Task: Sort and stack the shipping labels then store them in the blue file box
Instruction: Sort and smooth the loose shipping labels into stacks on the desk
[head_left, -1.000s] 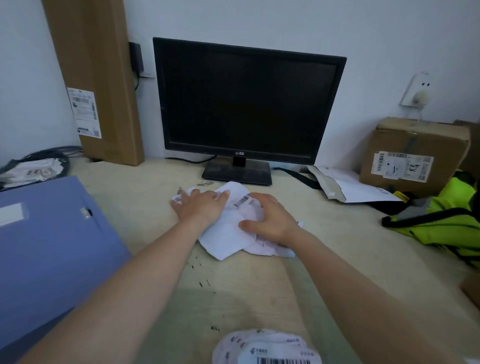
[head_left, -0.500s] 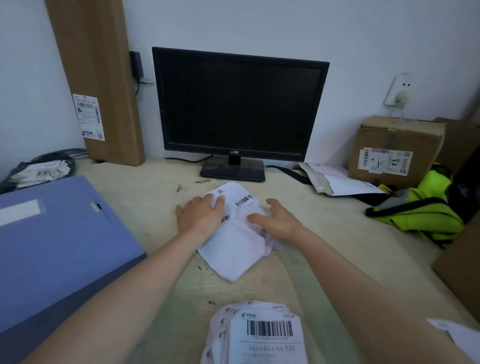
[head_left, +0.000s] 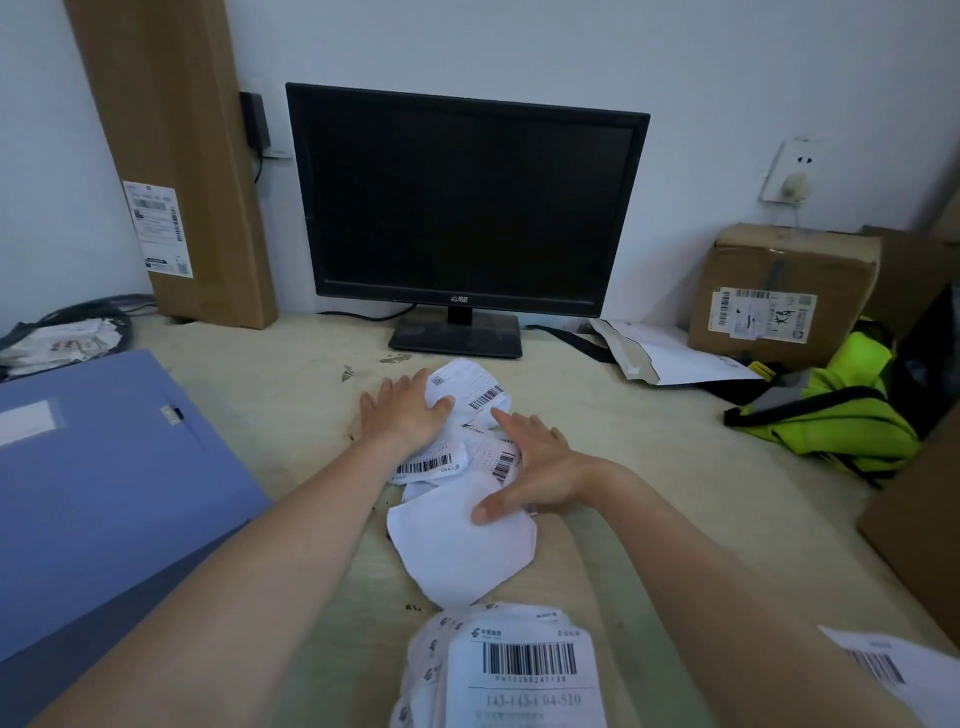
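A loose heap of white shipping labels (head_left: 457, 462) lies on the desk in front of the monitor, some showing barcodes, with one blank sheet (head_left: 457, 551) nearest me. My left hand (head_left: 405, 410) lies flat on the heap's far left side, fingers spread. My right hand (head_left: 540, 467) rests on the right side, fingers straight, thumb pressing the blank sheet. A neat stack of labels (head_left: 519, 670) sits at the desk's near edge. The closed blue file box (head_left: 104, 467) lies flat on the left.
A black monitor (head_left: 462, 208) stands behind the heap. A tall cardboard box (head_left: 176, 156) leans at the back left, a brown parcel (head_left: 779, 291) and a yellow-green bag (head_left: 841, 410) at the right. Another label (head_left: 893, 670) lies at the bottom right. Cardboard (head_left: 919, 519) edges the right.
The heap has spread toward me and more barcoded labels show. My right hand slid nearer, onto the blank sheet. The view has tilted down, showing more of the near stack.
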